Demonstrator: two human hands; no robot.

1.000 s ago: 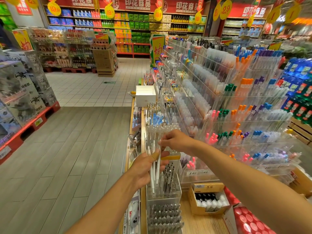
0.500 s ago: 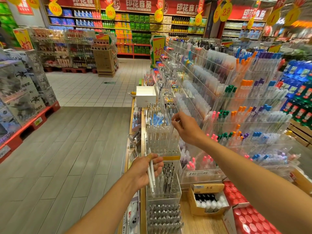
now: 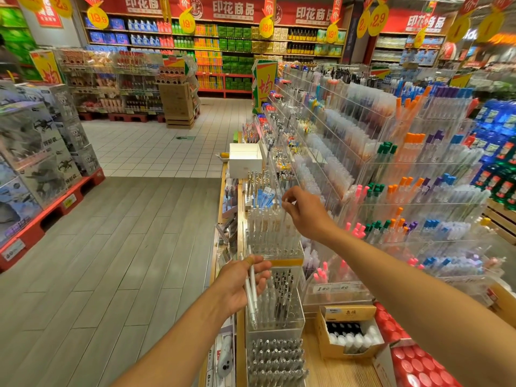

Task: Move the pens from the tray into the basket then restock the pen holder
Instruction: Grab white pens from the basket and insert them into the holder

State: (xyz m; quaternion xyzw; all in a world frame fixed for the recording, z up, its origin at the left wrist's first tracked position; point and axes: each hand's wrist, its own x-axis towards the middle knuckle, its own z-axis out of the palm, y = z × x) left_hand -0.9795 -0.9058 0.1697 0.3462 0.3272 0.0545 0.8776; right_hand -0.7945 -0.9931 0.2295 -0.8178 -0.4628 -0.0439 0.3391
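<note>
At about seven o'clock the left hand (image 3: 240,283) sits palm-up beside the clear display, its thumb and fingers curled round a small bunch of white pens (image 3: 251,291). These pens are slim, plain white and capped, and they run from above the thumb down past the heel of the hand, tips toward six o'clock. A tan band shows on one finger of this hand.

Just to the right, at six o'clock, stands a clear acrylic pen holder (image 3: 275,303) in stepped tiers. Its lower tier holds grey-capped pens, the middle one dark pens with some white ones, and the upper tier (image 3: 270,233) holds a row of translucent white pens standing upright.

Above that upper tier, near the middle of the view, the right hand (image 3: 305,213) reaches in from four o'clock, wrist bent, thumb and forefinger pinching the top of a single white pen (image 3: 285,216) that stands nearly upright among the others in the tier. Whether its tip is seated in the tier cannot be told.

Toward twelve o'clock a white open box (image 3: 245,160) rests on the wooden shelf edge. At four o'clock lies a tan carton (image 3: 349,333) of black and white bottles, and from one to three o'clock rise racks of coloured-cap pens (image 3: 405,191).
</note>
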